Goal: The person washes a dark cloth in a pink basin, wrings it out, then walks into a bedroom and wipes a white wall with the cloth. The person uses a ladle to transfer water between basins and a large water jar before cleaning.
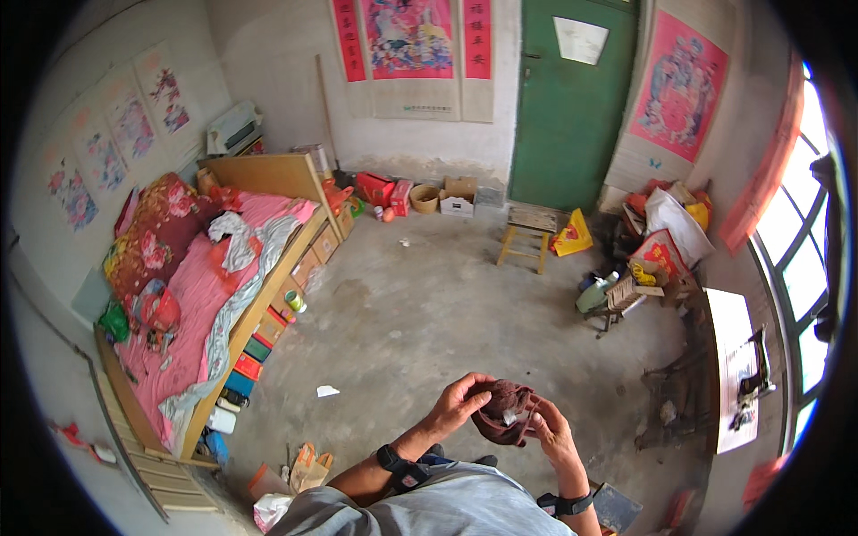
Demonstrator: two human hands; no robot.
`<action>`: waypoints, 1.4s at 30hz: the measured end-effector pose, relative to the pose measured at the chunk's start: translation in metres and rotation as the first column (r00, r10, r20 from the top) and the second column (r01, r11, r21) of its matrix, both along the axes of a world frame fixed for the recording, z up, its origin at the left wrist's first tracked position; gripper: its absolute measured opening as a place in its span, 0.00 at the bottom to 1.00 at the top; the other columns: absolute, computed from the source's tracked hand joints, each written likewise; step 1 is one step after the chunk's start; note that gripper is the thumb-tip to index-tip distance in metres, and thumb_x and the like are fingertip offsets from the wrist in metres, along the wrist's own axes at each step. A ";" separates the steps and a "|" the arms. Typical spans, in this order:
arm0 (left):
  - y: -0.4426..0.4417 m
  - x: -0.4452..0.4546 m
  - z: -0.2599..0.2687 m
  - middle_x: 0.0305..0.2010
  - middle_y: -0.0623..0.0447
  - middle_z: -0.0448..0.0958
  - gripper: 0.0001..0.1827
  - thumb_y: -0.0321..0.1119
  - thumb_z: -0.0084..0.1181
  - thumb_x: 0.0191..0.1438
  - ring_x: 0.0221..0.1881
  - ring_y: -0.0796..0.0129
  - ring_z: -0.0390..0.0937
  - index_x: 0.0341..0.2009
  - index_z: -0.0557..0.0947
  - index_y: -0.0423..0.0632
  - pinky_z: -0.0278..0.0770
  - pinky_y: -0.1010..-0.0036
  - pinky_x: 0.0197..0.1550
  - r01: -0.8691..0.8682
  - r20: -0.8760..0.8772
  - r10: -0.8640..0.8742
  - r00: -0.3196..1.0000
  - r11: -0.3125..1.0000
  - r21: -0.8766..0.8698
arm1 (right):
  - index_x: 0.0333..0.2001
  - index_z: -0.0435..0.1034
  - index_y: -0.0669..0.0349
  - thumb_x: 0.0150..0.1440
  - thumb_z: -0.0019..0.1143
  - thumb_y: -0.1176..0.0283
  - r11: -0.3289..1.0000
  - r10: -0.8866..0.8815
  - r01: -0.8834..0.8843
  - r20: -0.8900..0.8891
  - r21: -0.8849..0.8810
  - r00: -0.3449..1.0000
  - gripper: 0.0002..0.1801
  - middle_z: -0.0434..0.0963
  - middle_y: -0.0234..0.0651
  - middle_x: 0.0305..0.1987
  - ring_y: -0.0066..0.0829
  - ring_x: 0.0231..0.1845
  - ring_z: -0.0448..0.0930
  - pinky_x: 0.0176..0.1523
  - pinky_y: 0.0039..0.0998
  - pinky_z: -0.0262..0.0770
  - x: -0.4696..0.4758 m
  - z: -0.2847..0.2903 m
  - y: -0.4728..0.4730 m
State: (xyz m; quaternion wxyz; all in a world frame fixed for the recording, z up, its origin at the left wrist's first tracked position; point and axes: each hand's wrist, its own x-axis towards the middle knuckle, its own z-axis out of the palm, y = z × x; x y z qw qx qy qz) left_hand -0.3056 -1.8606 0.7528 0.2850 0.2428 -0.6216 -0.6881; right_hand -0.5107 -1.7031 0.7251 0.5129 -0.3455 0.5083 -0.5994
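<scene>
A dark maroon knitted or cloth item, perhaps a cap, is held in front of my body above the concrete floor. My left hand pinches its left edge between thumb and fingers. On the opposite side my right hand grips the edge, fingers behind and thumb in front. A small whitish patch, maybe a tag, shows near the middle of the cloth. Black straps circle both my wrists.
A bed with pink bedding lines the left, boxes tucked beneath. A wooden stool stands before a green door. At right are a small chair and a sewing machine on a table. Bags lie near my feet.
</scene>
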 end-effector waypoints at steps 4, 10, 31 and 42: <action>-0.007 0.010 0.005 0.51 0.57 0.78 0.15 0.33 0.54 0.69 0.53 0.76 0.72 0.57 0.76 0.42 0.73 0.75 0.57 0.079 -0.069 -0.076 0.995 0.996 0.034 | 0.64 0.65 0.67 0.66 0.60 0.54 0.982 0.186 -0.186 -0.004 0.037 0.983 0.33 0.77 0.39 0.59 0.33 0.59 0.78 0.61 0.37 0.76 0.012 0.001 -0.012; -0.006 0.016 -0.004 0.52 0.53 0.78 0.15 0.29 0.56 0.67 0.55 0.73 0.73 0.57 0.75 0.42 0.71 0.72 0.60 0.183 -0.055 -0.198 0.979 0.963 -0.197 | 0.54 0.74 0.68 0.59 0.66 0.73 0.995 0.072 -0.078 -0.115 -0.053 0.991 0.20 0.78 0.38 0.56 0.31 0.59 0.76 0.64 0.36 0.73 0.036 0.001 -0.040; -0.035 0.185 -0.015 0.40 0.55 0.79 0.15 0.28 0.57 0.56 0.42 0.69 0.77 0.49 0.77 0.44 0.76 0.66 0.46 -0.270 0.022 0.272 0.962 0.938 0.218 | 0.56 0.69 0.69 0.64 0.54 0.70 0.966 0.025 -0.113 -0.351 -0.233 0.936 0.20 0.76 0.39 0.54 0.28 0.53 0.75 0.60 0.31 0.69 0.068 0.050 -0.158; 0.002 0.233 -0.027 0.41 0.56 0.82 0.15 0.33 0.54 0.59 0.43 0.75 0.74 0.46 0.83 0.39 0.74 0.71 0.46 -0.358 -0.175 0.413 0.894 0.891 0.278 | 0.42 0.74 0.65 0.63 0.53 0.71 0.944 0.196 -0.281 -0.392 -0.174 0.899 0.09 0.77 0.30 0.38 0.22 0.42 0.74 0.50 0.26 0.70 0.137 0.079 -0.192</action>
